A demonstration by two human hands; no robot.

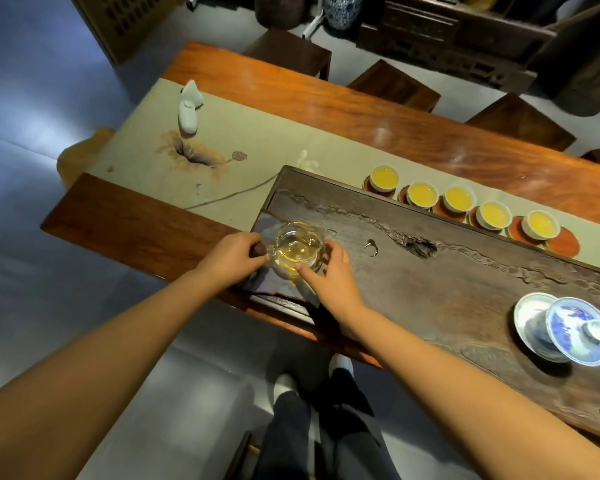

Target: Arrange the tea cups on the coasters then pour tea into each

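Bench: long reddish wood bench point(413, 112), covered by a beige runner point(250, 140); a dark carved tea tray point(465, 278) is laid along the near side.
Room: grey floor point(32, 98); dark stools point(394, 84) are lined behind the bench.
Cups: five tea cups point(422, 194), filled with yellow tea, are set on round coasters point(565, 242) just beyond the tray.
Pitcher: glass pitcher point(300, 249), little tea left, is seen at the tray's left end.
Left hand point(234, 256): grip closed on the pitcher's handle.
Right hand point(329, 271): fingers curled against the pitcher's side.
Gaiwan: blue-and-white gaiwan point(565, 329) is seen on the tray, well right.
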